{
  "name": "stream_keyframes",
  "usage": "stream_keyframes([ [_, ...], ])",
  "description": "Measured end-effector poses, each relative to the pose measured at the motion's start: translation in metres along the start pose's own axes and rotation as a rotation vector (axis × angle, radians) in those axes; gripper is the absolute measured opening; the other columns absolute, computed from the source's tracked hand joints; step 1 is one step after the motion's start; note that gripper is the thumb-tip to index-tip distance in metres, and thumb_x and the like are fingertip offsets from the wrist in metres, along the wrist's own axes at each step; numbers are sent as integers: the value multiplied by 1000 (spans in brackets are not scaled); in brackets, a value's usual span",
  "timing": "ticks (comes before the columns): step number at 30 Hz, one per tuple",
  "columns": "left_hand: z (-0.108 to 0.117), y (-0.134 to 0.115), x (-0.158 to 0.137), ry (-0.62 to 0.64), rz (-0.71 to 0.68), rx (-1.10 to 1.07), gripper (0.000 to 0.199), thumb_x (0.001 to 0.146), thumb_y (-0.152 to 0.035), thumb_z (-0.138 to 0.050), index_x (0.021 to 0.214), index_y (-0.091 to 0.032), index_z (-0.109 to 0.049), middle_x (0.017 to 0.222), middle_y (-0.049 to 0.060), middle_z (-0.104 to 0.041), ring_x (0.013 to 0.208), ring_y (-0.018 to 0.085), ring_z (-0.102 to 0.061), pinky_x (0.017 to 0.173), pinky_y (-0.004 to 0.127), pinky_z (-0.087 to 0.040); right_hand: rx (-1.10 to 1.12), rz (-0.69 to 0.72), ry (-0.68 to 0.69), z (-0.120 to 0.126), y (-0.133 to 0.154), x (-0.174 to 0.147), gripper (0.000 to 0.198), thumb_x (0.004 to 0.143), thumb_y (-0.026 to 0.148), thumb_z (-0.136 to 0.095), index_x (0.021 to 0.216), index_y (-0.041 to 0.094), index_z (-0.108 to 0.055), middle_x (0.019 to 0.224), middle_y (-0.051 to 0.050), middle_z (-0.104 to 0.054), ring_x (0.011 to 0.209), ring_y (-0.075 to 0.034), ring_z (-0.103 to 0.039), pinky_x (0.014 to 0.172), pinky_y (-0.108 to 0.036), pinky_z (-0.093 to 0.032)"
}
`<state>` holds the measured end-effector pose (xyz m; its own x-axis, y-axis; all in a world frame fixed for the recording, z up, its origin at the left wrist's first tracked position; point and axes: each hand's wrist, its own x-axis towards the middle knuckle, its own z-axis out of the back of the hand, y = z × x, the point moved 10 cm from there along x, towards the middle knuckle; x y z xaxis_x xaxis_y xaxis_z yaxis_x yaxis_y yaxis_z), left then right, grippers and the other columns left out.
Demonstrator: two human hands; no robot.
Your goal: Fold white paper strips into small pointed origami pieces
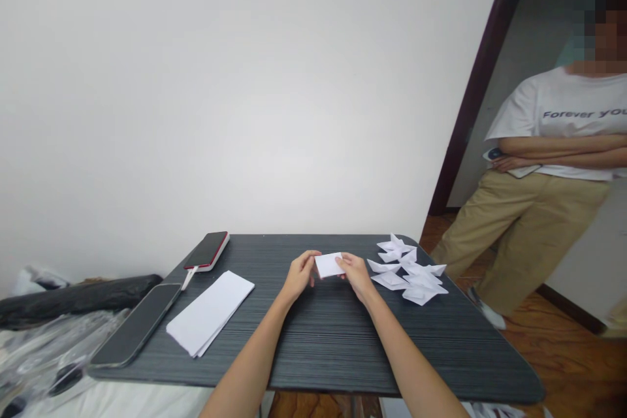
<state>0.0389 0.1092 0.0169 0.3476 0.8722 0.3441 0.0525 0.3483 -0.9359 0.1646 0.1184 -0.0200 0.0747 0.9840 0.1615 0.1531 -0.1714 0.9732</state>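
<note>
A small folded sheet of white paper is held up over the middle of the dark table. My right hand pinches its right side, thumb on top and fingers beneath. At its left edge is my left hand, with bent fingers closed at the paper's side. Just right of my right hand lie several folded paper boats, bunched together. Off to the left rests a stack of white paper sheets.
The dark wood-grain table stands against a white wall. A phone and a power bank with a white cable lie on its left side. A person in a white T-shirt stands beyond the right edge, arms crossed. Plastic-wrapped items lie at left.
</note>
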Motion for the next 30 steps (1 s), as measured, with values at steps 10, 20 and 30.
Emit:
stream_keyframes([
  [10, -8, -14, -5, 149, -33, 53, 30, 69, -33, -54, 88, -10, -61, 91, 10, -57, 65, 14, -57, 50, 23, -48, -87, 61, 66, 2, 19, -3, 26, 63, 39, -55, 75, 17, -59, 54, 0, -56, 41, -8, -43, 37, -18, -28],
  [20, 18, -17, 0, -87, -74, 170, 26, 68, -33, -54, 75, -11, -65, 72, 7, -65, 62, 16, -57, 61, 26, -46, -383, 283, 146, -15, 53, -16, 28, 59, 35, -62, 83, 21, -62, 99, -4, -52, 89, -18, -50, 70, -26, -40],
  [30, 12, -12, -2, -108, -49, 68, 28, 65, -32, -58, 84, -11, -61, 78, 8, -64, 63, 16, -59, 63, 28, -49, -286, 360, -3, 0, 59, -13, 15, 64, 31, -58, 65, 18, -64, 82, -4, -58, 78, -17, -53, 71, -28, -39],
])
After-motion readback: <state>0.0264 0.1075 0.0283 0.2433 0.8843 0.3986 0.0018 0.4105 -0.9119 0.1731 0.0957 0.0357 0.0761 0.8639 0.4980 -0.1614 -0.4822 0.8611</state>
